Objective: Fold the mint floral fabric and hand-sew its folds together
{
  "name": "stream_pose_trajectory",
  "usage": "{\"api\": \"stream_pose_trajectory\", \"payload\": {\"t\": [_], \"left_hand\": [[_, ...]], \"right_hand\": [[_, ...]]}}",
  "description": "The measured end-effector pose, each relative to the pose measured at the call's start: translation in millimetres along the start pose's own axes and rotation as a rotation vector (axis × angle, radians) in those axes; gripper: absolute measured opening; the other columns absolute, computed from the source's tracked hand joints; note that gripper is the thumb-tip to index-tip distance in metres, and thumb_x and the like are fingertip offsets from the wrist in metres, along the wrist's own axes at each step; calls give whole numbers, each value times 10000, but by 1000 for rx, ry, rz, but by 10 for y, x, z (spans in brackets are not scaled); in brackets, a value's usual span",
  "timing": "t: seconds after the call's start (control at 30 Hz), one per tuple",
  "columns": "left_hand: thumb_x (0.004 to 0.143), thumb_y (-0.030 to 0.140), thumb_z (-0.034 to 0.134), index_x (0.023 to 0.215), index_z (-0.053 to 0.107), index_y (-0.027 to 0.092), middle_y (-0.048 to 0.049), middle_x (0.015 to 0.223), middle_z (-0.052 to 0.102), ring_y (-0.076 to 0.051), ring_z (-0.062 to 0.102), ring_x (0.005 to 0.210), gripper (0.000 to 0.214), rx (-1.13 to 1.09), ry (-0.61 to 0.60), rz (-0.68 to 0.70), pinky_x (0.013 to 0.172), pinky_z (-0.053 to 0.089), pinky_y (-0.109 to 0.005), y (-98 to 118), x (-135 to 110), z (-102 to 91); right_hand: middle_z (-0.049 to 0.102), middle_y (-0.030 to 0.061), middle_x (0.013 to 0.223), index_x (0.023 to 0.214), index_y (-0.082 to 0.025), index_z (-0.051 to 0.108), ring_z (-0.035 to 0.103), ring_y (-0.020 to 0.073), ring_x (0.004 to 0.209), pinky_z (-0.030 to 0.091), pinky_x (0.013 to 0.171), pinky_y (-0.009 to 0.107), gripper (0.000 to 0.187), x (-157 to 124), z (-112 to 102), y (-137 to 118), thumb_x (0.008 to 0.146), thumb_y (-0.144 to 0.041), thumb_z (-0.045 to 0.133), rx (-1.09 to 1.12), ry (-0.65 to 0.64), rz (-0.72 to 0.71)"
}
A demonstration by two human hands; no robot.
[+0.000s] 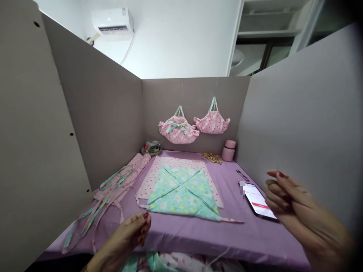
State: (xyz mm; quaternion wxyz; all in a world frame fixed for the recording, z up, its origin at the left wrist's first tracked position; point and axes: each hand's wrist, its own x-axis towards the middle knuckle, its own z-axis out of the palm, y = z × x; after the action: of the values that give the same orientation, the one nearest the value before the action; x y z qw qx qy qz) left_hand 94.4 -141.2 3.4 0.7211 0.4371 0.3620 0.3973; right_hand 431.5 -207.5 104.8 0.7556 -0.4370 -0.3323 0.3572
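Note:
My left hand (129, 236) hovers at the near edge of the purple table (181, 236), fingers curled inward, apparently empty. My right hand (295, 207) is raised at the right, fingers loosely bent and apart, holding nothing, just beside a lit phone (258, 202). Between the hands lies a folded mint floral cloth (181, 192) on a pink dotted cloth (159, 170), with a thin strap trailing toward the right.
Pink and mint fabric strips (113, 185) lie at the left. Two pink fabric bags (178, 130) (212, 121) hang on the back panel. A pink bottle (228, 150), small wooden pieces (212, 158), a basket (151, 148) and scissors (241, 174) sit nearby. Grey panels enclose three sides.

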Motion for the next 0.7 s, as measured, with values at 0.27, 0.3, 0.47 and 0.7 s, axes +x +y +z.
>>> {"api": "stream_pose_trajectory", "payload": {"t": [0.27,0.3,0.47,0.7], "left_hand": [[637,416,744,1273,436,304,-33,897,601,-122,568,691,716,-30,-523,-6,643,424,-224,14,8,1002],[638,455,731,1223,500,263,-33,831,607,-120,568,659,657,-6,-611,-25,622,419,-219,-16,23,1073],[738,465,627,725,648,140,62,458,390,-51,356,405,326,43,-342,-44,442,327,-171,-135,137,687],[849,282,489,1103,616,222,-82,1168,590,-213,511,1081,291,788,-171,411,947,356,-306,-187,434,434]], "right_hand": [[341,-78,546,857,-188,600,221,34,444,192,401,153,227,-443,732,330,746,-375,666,10,-515,325],[340,-80,546,857,-188,600,214,31,439,185,398,153,217,-439,772,320,752,-367,662,24,-548,348],[350,-77,553,839,-214,607,235,37,436,178,383,156,238,-130,418,19,676,-341,726,23,-306,172],[362,-83,519,834,-185,611,250,32,415,157,376,163,304,85,-83,124,618,-343,756,-111,-51,33]]}}
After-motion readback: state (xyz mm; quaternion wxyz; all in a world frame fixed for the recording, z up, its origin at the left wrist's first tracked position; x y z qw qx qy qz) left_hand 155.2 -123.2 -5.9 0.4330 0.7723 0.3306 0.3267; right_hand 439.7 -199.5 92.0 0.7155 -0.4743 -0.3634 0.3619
